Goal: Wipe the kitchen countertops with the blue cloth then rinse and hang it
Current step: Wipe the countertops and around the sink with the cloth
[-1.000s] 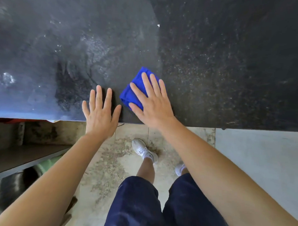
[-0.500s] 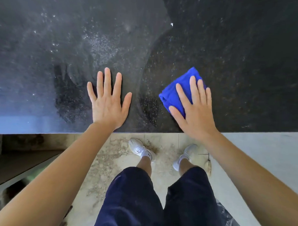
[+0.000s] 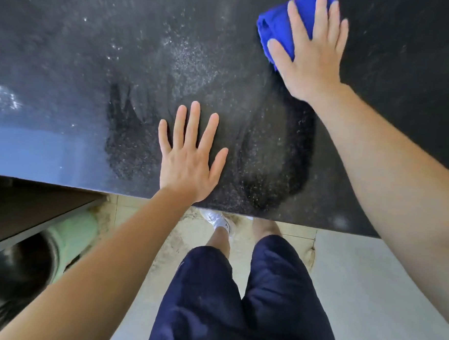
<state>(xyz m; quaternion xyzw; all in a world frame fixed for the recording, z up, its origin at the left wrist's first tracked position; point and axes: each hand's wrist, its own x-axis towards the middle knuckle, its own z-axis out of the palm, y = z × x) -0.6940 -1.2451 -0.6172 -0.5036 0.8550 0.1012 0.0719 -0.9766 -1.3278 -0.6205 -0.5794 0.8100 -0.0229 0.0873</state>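
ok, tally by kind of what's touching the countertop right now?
Hands: 2 (left hand, right hand)
Blue cloth: 1
Total: 3

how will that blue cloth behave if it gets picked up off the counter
Probably floppy: the blue cloth lies bunched in soft folds under the right hand. Likely light, perhaps damp, given the smeared streaks on the countertop.
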